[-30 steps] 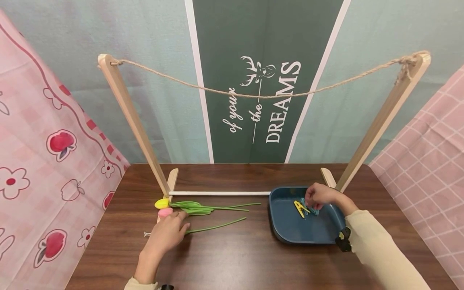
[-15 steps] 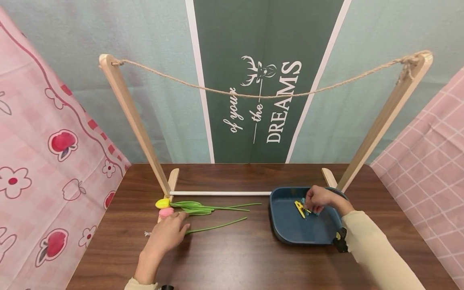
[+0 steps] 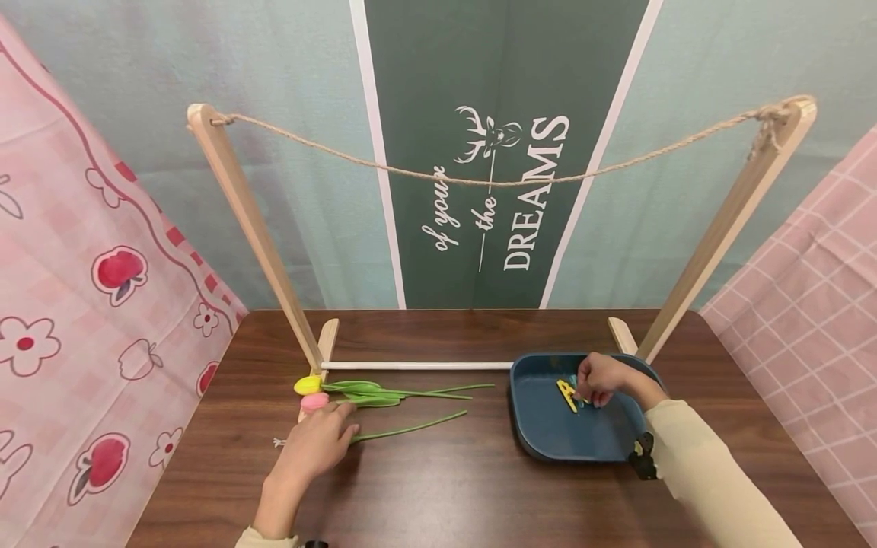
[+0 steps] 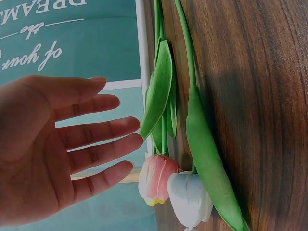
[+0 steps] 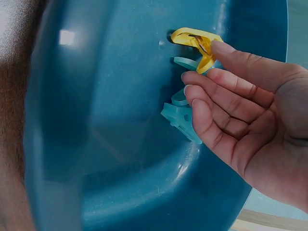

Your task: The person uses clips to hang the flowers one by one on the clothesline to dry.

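Since the earlier frames, the right hand point(image 3: 606, 377) is sitting slightly lower and closer to the yellow clip point(image 3: 566, 395), and it is covering more of the teal clips point(image 5: 180, 120); the left hand point(image 3: 318, 441) is keeping its place. Going by size, we are looking first at the brown surface point(image 3: 445, 495), whose near edge is running out of the head view. On it a wooden stand point(image 3: 260, 236) is rising, its rope point(image 3: 493, 183) sagging between two posts, and we are losing the end of its white bar point(image 3: 418, 366) behind the blue basin point(image 3: 558, 438). That basin is standing at the right, partly hidden by the right hand and sleeve.

At the left, three tulips are lying on the surface. From above we are seeing the yellow tulip point(image 3: 307, 385) and, beside it, the pink tulip point(image 3: 314, 402); the left hand is hiding most of the white tulip point(image 4: 190, 197), which is showing in the left wrist view. This hand is holding nothing, its fingers stretching out and spreading by the flowers; whether they are touching, we are not managing to tell. The right hand is pinching the yellow clip in the basin between thumb and forefinger. The teal clips are lying partly behind its fingers, so we are not getting a sure count.
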